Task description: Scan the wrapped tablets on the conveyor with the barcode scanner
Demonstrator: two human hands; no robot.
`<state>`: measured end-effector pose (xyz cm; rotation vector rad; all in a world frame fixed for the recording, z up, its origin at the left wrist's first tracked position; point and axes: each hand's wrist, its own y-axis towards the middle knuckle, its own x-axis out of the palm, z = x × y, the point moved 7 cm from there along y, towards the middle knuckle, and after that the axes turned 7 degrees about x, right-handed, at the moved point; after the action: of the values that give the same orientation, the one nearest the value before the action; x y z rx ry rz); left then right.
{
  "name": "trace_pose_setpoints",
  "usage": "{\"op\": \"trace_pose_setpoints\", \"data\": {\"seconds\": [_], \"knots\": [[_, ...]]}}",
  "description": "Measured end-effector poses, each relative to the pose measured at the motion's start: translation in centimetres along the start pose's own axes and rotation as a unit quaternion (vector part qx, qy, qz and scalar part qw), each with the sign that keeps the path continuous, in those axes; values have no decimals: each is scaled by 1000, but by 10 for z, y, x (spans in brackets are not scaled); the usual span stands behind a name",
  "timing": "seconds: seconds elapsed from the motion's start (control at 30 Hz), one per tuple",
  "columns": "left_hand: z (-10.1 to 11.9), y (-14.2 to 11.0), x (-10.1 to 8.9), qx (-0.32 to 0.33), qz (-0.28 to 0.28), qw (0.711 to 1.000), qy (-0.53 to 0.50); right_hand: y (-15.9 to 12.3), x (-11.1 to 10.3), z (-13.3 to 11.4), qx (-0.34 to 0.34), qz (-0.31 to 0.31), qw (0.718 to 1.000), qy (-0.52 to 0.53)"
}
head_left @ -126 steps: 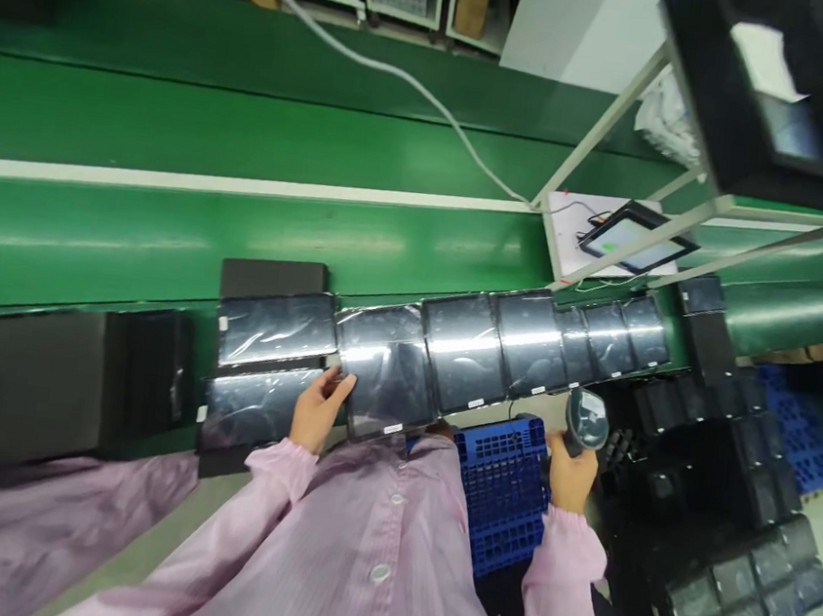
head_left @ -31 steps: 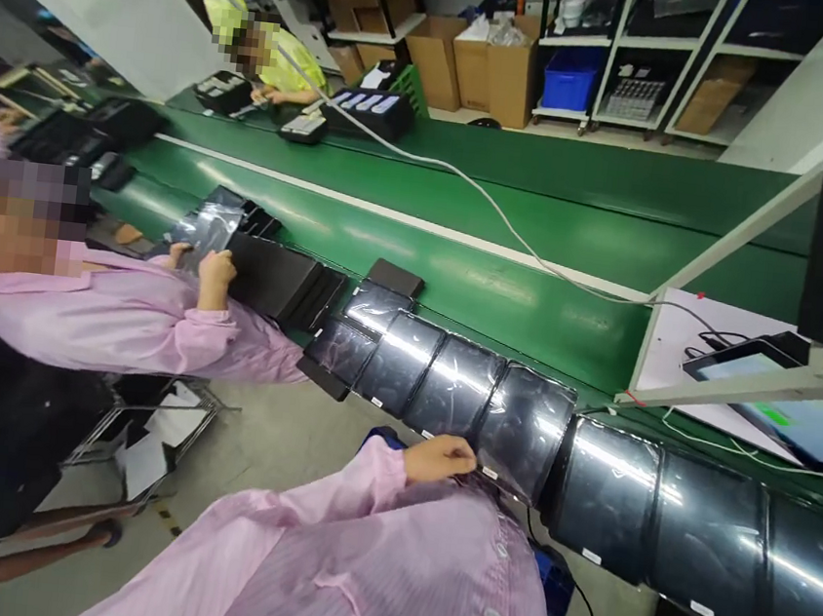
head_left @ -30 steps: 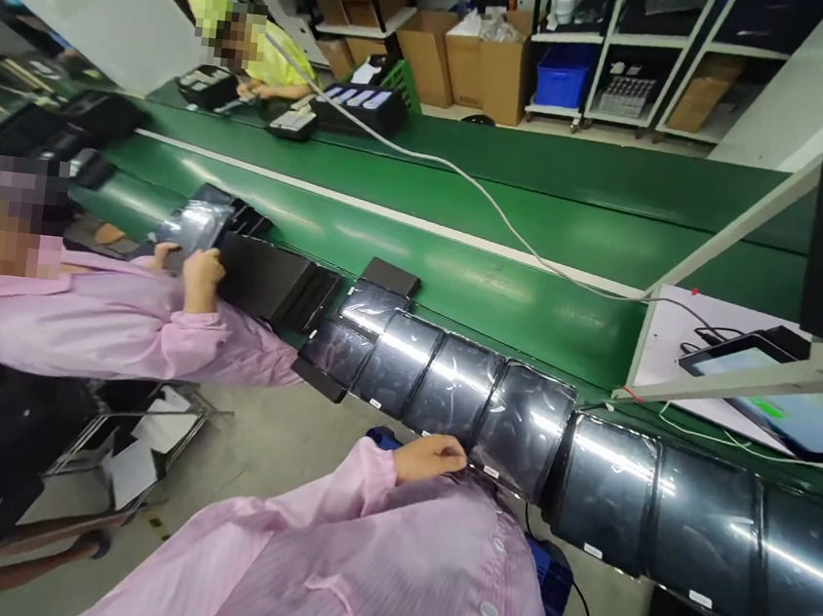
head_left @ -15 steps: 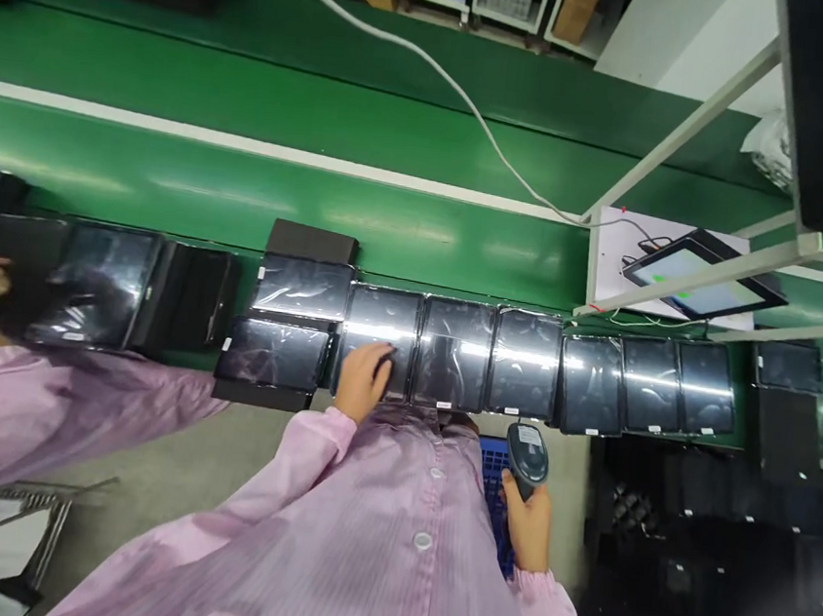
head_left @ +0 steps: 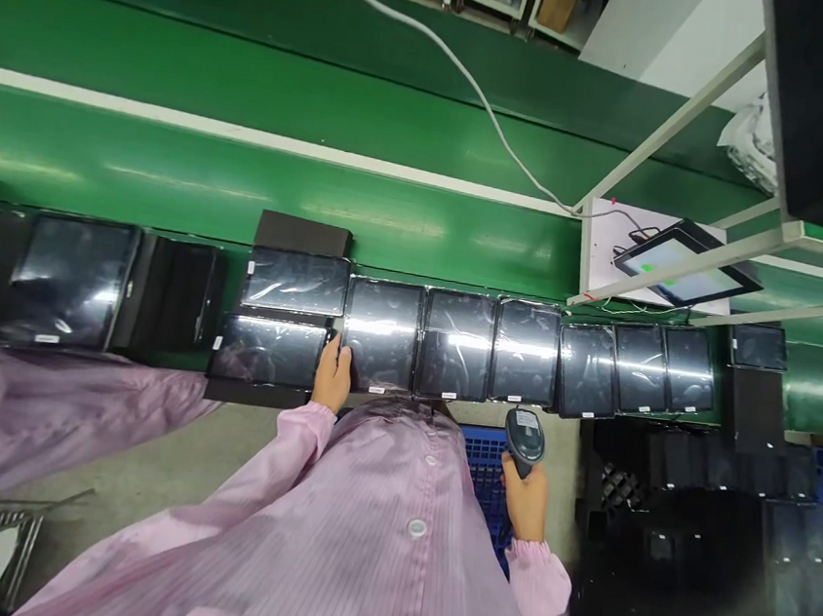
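My right hand (head_left: 525, 496) is wrapped round the handle of a dark handheld barcode scanner (head_left: 526, 435), held upright in front of the bench edge. My left hand (head_left: 332, 375) reaches to the right end of a film-covered tablet (head_left: 271, 352) lying sideways. Its fingers are stretched out at that edge, with the thumb apart. Just right of the hand lies an upright-turned tablet (head_left: 381, 334), first in a row with several more, such as a middle tablet (head_left: 457, 344). Another sideways tablet (head_left: 296, 282) lies behind the one at my fingers. Small white labels show on the tablets.
A co-worker's pink sleeve (head_left: 77, 410) reaches in from the left, near other tablets (head_left: 72, 277). A white frame (head_left: 663, 158) stands at the right over a lit display (head_left: 685, 263). A grey cable (head_left: 439, 46) crosses above the green bench. A blue crate (head_left: 487, 468) stands below.
My left hand has moved left, off the upright-turned tablet and onto the right end of the sideways tablet. The co-worker's hand has left the view. The scanner stays in my right hand.
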<state>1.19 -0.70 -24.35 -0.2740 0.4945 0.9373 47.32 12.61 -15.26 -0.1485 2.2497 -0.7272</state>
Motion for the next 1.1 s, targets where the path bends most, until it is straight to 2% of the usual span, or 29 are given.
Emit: {"op": "trace_pose_setpoints", "data": {"seconds": [0.23, 0.47, 0.57, 0.7, 0.83, 1.1], "knots": [[-3, -1, 3, 15, 21, 1000, -8, 1, 1, -2, 6, -1, 1000, 7], [1, -1, 4, 18, 8, 1000, -1, -8, 2, -4, 9, -5, 1000, 29], [3, 0, 3, 19, 5, 1000, -5, -25, 18, -14, 2, -46, 997, 64], [3, 2, 2, 17, -12, 1000, -13, -50, 57, -33, -55, -116, 989, 69], [-5, 3, -2, -22, -16, 999, -30, -60, 85, -40, -87, -130, 987, 48], [-8, 5, -5, -62, -33, 996, -58, -61, 95, -37, -61, -122, 990, 33]]}}
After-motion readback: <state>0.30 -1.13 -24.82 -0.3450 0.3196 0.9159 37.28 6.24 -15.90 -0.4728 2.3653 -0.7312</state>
